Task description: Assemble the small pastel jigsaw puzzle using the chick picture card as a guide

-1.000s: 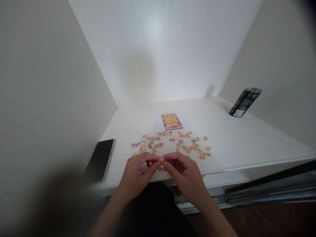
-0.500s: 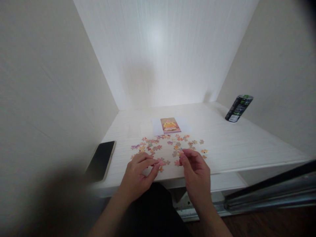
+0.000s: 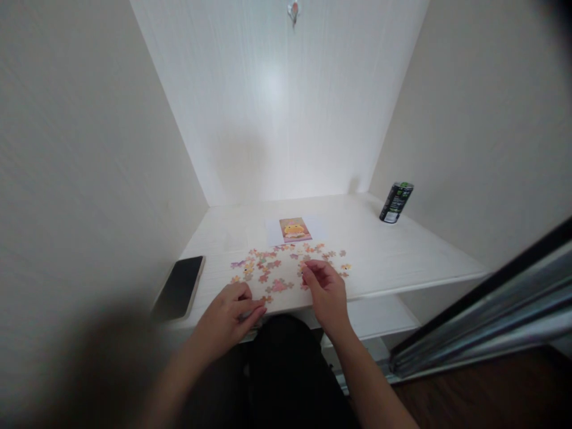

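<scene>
Small jigsaw puzzle pieces in pink, orange, yellow and purple lie scattered across the white tabletop. My left hand (image 3: pixel 235 311) is at the front edge, thumb and forefinger pinched at a brownish-orange puzzle piece (image 3: pixel 268 299). Just beyond it lies a joined pink cluster of pieces (image 3: pixel 279 285). Over the right part of the spread, my right hand (image 3: pixel 327 292) has thumb and forefinger closed on a small puzzle piece (image 3: pixel 303 271), mostly covered by the fingertips. Behind the pieces lies a picture card (image 3: pixel 295 230) showing a yellow cartoon character.
A dark-screened phone (image 3: pixel 179 287) rests at the table's left edge. Toward the back right stands a black-and-green drink can (image 3: pixel 396 203). Pale walls enclose the white table (image 3: pixel 393 256) on three sides, and a small hook (image 3: pixel 293 12) is on the back wall.
My left hand has moved from the pink cluster to a piece nearer the front edge. My right hand stays pinched over the right-hand pieces. The whole view has shifted.
</scene>
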Motion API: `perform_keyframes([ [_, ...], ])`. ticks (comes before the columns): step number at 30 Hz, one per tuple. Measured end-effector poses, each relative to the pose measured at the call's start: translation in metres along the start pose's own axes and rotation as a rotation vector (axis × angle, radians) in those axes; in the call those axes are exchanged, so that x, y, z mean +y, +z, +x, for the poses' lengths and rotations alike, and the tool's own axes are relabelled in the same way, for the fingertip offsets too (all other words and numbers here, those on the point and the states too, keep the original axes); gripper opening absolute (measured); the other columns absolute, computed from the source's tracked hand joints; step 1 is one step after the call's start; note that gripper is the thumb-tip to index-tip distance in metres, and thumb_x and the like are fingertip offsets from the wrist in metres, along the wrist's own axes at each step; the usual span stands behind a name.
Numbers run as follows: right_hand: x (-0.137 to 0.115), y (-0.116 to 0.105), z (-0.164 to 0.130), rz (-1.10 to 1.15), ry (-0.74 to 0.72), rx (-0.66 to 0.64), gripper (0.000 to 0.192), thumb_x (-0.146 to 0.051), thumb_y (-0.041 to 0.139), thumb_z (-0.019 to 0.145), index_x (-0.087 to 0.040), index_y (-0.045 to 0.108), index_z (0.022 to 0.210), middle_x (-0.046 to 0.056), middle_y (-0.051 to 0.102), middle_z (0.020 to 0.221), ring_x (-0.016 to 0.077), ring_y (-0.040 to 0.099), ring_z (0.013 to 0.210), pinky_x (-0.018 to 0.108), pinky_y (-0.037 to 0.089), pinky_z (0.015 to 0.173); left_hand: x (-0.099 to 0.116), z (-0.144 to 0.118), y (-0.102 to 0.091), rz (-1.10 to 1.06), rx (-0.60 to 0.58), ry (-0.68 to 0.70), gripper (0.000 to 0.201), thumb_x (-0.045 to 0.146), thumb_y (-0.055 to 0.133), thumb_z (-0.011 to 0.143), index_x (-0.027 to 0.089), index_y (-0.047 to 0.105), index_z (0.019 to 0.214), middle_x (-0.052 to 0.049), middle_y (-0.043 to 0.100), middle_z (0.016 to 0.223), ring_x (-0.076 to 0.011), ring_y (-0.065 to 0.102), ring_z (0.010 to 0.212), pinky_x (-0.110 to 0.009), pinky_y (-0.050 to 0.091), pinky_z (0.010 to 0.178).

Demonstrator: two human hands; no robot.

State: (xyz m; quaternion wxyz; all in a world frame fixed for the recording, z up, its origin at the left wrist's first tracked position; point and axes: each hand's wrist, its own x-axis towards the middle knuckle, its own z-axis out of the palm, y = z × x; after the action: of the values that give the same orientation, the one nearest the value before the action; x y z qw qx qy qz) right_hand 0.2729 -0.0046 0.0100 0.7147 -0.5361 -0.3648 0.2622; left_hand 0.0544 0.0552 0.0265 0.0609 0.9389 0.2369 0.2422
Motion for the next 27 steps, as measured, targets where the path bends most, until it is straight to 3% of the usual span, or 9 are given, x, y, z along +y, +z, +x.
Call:
perform_keyframes([
  [8,-0.001,0.0,-0.002,-0.144,0.0,-0.114,0.027,-0.035,0.066,0.082,-0.017,0.066,0.102,0.004,0.069,0.085,0.0157,0.063,0.072,0.031,0.052,0.069,-0.019,-0.01,-0.009,0.092,0.141,-0.093,0.019,0.03,0.057,0.091,0.019,0.073,0.093,-0.007,0.063,0.087,-0.0194,0.061,0.083,-0.032,0.052,0.077],
  [13,-0.008,0.005,-0.019,-0.317,-0.053,-0.148,0.014,-0.033,0.061,0.086,-0.019,0.064,0.087,0.003,0.067,0.081,0.0164,0.062,0.074,0.029,0.048,0.07,-0.002,0.003,-0.003,-0.001,0.149,-0.089,0.024,0.021,0.054,0.091,0.02,0.065,0.113,-0.009,0.066,0.107,-0.0226,0.06,0.101,-0.04,0.051,0.09],
  [16,-0.012,0.01,-0.034,-0.45,-0.089,-0.194,0.012,-0.029,0.057,0.09,-0.021,0.065,0.089,0.003,0.068,0.084,0.0171,0.061,0.077,0.031,0.046,0.072,0.009,0.014,0.0,-0.15,0.122,-0.137,0.032,0.02,0.056,0.091,0.021,0.059,0.123,-0.008,0.067,0.11,-0.019,0.062,0.096,-0.036,0.052,0.089],
  [23,-0.009,0.018,-0.048,-0.542,-0.154,-0.19,0.01,-0.026,0.057,0.09,-0.024,0.066,0.095,0.002,0.07,0.089,0.0196,0.062,0.084,0.036,0.045,0.081,0.008,0.023,0.003,-0.279,0.127,-0.097,0.016,0.022,0.063,0.089,0.023,0.069,0.105,-0.004,0.072,0.098,-0.0172,0.065,0.093,-0.03,0.054,0.086],
  [27,-0.007,0.018,-0.047,-0.595,-0.147,-0.187,0.009,-0.027,0.058,0.09,-0.024,0.066,0.092,0.003,0.07,0.089,0.0206,0.062,0.083,0.037,0.045,0.079,0.006,0.022,0.003,-0.298,0.109,-0.07,0.019,0.022,0.065,0.088,0.024,0.07,0.106,-0.004,0.073,0.098,-0.017,0.067,0.091,-0.029,0.056,0.083],
])
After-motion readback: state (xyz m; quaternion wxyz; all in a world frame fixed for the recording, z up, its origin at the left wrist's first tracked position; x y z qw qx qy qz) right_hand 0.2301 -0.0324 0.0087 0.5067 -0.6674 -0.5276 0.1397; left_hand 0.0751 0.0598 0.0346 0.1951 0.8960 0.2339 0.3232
